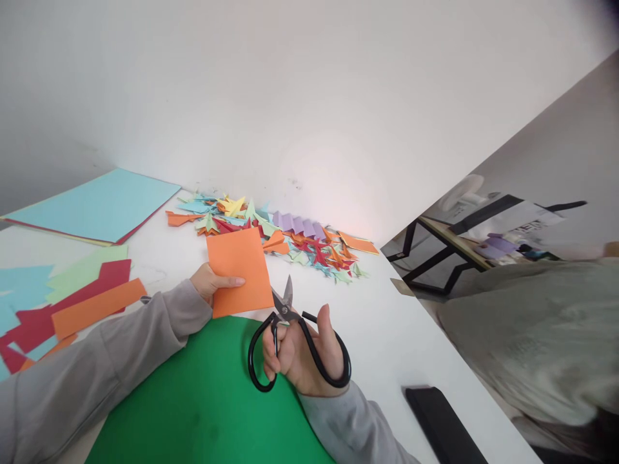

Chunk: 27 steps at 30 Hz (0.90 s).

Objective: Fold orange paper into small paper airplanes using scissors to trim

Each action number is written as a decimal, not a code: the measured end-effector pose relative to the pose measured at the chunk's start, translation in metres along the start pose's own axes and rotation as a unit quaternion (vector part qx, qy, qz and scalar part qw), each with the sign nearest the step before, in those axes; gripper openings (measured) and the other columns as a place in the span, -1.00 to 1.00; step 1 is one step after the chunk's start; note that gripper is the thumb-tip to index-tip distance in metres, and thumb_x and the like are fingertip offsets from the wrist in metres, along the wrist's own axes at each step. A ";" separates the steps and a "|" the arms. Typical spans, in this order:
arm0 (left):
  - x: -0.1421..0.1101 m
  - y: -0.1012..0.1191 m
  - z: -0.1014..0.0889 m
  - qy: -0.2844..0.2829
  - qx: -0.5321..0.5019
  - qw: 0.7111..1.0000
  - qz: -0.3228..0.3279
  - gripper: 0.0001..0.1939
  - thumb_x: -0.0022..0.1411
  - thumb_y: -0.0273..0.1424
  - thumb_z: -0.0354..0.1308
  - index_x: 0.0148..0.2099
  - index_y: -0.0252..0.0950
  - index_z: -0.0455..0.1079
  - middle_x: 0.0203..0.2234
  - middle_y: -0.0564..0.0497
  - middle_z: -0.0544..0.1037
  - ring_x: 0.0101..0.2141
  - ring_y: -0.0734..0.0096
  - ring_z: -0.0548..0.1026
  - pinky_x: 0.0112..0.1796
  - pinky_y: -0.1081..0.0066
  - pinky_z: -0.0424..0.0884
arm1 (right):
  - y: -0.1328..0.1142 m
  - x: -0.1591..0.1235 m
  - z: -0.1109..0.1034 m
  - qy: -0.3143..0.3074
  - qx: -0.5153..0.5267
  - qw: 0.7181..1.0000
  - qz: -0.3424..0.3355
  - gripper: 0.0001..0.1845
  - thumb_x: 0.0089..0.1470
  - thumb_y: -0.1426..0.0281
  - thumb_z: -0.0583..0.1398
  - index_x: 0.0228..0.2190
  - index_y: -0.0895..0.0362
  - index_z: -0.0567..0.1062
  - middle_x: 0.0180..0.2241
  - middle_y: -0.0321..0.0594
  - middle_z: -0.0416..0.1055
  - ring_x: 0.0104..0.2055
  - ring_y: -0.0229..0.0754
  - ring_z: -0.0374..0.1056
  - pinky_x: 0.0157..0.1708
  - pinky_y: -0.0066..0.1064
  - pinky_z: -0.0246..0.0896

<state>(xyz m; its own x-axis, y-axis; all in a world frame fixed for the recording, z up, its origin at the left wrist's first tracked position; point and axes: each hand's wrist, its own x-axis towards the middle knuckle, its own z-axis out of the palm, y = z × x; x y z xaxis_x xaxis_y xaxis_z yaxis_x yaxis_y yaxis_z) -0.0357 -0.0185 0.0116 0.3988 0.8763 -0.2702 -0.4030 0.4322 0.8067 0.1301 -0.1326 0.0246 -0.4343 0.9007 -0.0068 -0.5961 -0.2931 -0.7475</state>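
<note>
The likeliest trouble sits at the right edge of the orange paper (249, 258), raised over the far edge of the green sheet (203, 393): the scissors (284, 310) have their blades apart there, one of them close against that edge (whether it overlaps the paper, I cannot tell). The left hand (207, 282) grips the paper by its left side, thumb flat on the face and fingers behind, so the right side hangs unsupported and could bend or twist under the blades, leaving a crooked cut. That thumb points toward the scissors, and a long cut straight across might reach it. The right hand (302, 361) has its fingers curled around one handle loop and its thumb through the other, spread fairly wide; so loose a hold could let the handles swivel. On the bench (377, 341), the folded paper pile (300, 238) lies just beyond, where offcuts could get lost.
</note>
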 end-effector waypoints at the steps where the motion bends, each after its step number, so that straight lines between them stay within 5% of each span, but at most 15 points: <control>1: 0.000 0.000 -0.001 -0.008 0.004 1.000 -0.002 -0.49 -0.41 -0.56 0.42 -0.27 -0.40 0.46 -0.34 -0.15 0.58 -0.24 0.02 0.51 -0.21 0.16 0.45 | 0.000 0.000 -0.001 -0.003 -0.001 1.000 0.008 -0.25 -0.05 -0.21 -0.26 -0.32 0.11 0.35 -0.55 -0.21 0.36 -0.62 -0.25 0.21 -0.60 -0.35 0.15; 11: -0.002 0.001 -0.001 -0.076 0.012 0.996 -0.041 -0.49 -0.36 -0.57 0.40 -0.22 -0.41 0.45 -0.25 -0.21 0.55 -0.18 -0.05 0.48 -0.21 0.14 0.44 | -0.007 -0.002 -0.003 -0.009 -0.016 0.997 0.074 -0.16 -0.07 -0.22 -0.34 -0.07 0.09 0.22 -0.57 -0.22 0.37 -0.64 -0.23 0.23 -0.60 -0.33 0.16; 27: -0.002 -0.001 -0.001 -0.059 0.016 0.997 -0.052 -0.56 -0.34 -0.58 0.39 -0.28 -0.38 0.46 -0.38 -0.13 0.59 -0.30 0.08 0.53 -0.28 0.25 0.47 | -0.007 -0.002 -0.009 -0.023 -0.020 0.997 0.067 -0.22 -0.02 -0.19 -0.29 -0.19 0.17 0.27 -0.53 -0.14 0.39 -0.61 -0.20 0.28 -0.55 -0.30 0.18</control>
<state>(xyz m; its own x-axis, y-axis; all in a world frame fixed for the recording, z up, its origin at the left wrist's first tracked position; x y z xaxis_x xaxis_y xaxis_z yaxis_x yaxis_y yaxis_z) -0.0370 -0.0208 0.0112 0.5320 0.7949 -0.2917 -0.3287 0.5114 0.7940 0.1410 -0.1297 0.0241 -0.5397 0.8381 -0.0794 -0.5036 -0.3970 -0.7673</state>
